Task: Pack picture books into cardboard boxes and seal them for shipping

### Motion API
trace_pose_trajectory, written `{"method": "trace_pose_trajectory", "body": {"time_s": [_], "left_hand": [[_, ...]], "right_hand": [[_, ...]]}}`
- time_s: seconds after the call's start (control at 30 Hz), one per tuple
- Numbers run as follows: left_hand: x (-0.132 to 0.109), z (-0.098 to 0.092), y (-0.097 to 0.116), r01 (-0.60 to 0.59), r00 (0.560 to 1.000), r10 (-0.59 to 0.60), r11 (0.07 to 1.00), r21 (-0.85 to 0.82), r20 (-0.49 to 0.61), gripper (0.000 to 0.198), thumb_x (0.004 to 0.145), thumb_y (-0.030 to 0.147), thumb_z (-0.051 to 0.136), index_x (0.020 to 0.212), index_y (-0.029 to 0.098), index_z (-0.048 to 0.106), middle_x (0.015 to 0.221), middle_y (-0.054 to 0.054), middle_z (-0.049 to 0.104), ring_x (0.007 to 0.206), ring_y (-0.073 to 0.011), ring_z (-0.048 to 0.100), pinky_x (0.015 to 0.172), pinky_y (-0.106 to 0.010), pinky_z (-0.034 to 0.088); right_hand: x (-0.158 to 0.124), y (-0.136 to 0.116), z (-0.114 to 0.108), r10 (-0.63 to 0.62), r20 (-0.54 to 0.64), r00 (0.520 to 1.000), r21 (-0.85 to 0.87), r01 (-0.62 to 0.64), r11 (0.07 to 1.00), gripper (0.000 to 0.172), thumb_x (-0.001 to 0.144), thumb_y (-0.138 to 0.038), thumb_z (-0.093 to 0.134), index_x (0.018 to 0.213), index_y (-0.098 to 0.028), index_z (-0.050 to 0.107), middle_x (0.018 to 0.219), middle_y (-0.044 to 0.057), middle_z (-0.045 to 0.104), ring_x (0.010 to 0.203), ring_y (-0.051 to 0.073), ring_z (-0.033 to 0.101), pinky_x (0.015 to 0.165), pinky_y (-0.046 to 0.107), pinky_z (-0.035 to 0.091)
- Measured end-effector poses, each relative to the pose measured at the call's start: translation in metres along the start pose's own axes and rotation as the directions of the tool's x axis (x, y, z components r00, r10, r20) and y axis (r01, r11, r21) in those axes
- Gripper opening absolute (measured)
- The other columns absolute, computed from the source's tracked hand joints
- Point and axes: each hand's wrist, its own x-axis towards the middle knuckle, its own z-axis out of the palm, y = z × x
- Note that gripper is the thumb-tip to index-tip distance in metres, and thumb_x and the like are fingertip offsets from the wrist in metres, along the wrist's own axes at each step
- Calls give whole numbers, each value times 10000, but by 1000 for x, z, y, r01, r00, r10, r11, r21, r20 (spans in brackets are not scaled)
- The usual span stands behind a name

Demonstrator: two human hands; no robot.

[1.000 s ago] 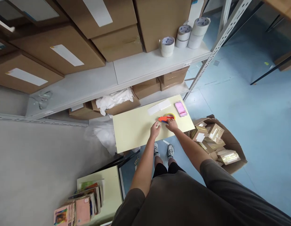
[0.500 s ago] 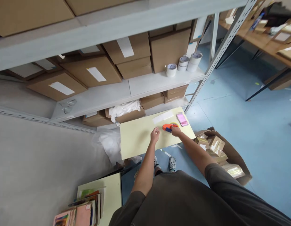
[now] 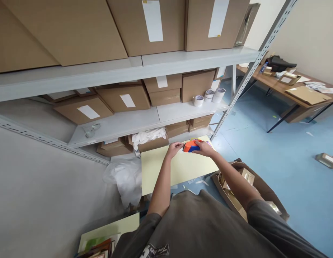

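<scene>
My right hand (image 3: 203,148) is wrapped round an orange and blue tape dispenser (image 3: 190,146), held up over the pale yellow board (image 3: 179,166). A yellowish rim shows behind the dispenser's top. At its left end, the fingertips of my left hand (image 3: 175,149) are pinched together, touching or almost touching the front. Whatever lies between those fingertips is too small to make out. A pink item on the board is mostly hidden behind my right hand.
Metal shelving with cardboard boxes (image 3: 118,98) and white tape rolls (image 3: 209,95) stands ahead. At right is a large open carton (image 3: 266,182) of small boxes; a wooden table (image 3: 303,96) is beyond. Plastic wrap (image 3: 126,179) lies left of the board.
The dispenser has been raised off the board towards me, and my left hand has moved up to its front end, fingers pinched. My view has tilted upward, showing more of the upper shelf.
</scene>
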Motion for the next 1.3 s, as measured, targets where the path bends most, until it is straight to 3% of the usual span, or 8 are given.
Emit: {"method": "trace_pose_trajectory", "body": {"time_s": [0.17,0.53,0.67,0.83,0.97,1.1,1.2,1.3], "left_hand": [[-11,-13,22,-89,978,104,992,93,-179,368,862,531,773,910,168,811,961,-101,820,928,-258,753,910,-392,586],[-36,-17,49,-146,777,387,878,456,-497,216,1002,269,604,930,230,804,1014,-104,813,1002,-249,758,970,-377,578],[-34,-21,55,-108,794,333,901,420,-508,196,979,239,621,934,241,812,985,-76,824,952,-235,771,927,-353,598],[-15,-25,64,-75,753,297,925,372,-587,196,971,258,623,920,226,810,949,-66,828,902,-222,776,885,-338,610],[6,-25,79,-98,773,347,892,442,-530,211,987,319,637,913,231,813,941,-68,821,901,-219,771,904,-343,618],[24,-12,91,-139,759,443,827,545,-478,301,1037,418,600,1162,238,807,1274,-122,773,1230,-258,715,1123,-399,544],[30,1,91,-107,728,412,858,503,-548,642,1016,497,648,1596,260,513,1710,-147,422,1414,-281,604,1172,-415,512],[33,3,88,-63,709,318,918,392,-629,995,984,502,702,1748,304,96,1807,-163,166,1368,-286,635,1097,-408,567]], "right_hand": [[9,-31,-10,35,-26,999,40,-34,999,609,921,-596,777,1361,-197,643,1174,159,779,1045,340,734,845,350,520],[25,-61,-25,75,-16,997,126,-72,989,580,905,-593,765,1320,-200,662,970,89,780,820,268,712,700,299,456],[35,-67,-32,56,12,998,106,-56,993,561,891,-598,773,1268,-193,676,915,82,768,780,260,694,673,294,422],[50,-51,-49,66,19,998,134,-68,989,511,877,-584,783,1203,-204,685,877,63,747,749,246,673,657,288,411],[62,-23,-64,23,22,1000,186,-26,982,492,882,-581,775,1176,-198,682,875,60,743,753,247,670,673,296,436],[81,2,-66,-68,-57,996,238,79,968,465,952,-523,712,1262,-185,639,1034,104,765,858,270,700,759,332,504],[101,20,-66,-108,-185,977,191,143,971,440,979,-438,695,1325,-177,617,1230,172,743,1058,320,703,899,385,532],[126,43,-72,-98,-256,962,126,134,983,432,958,-367,727,1333,-176,627,1325,202,717,1203,366,665,1022,445,511]]}}
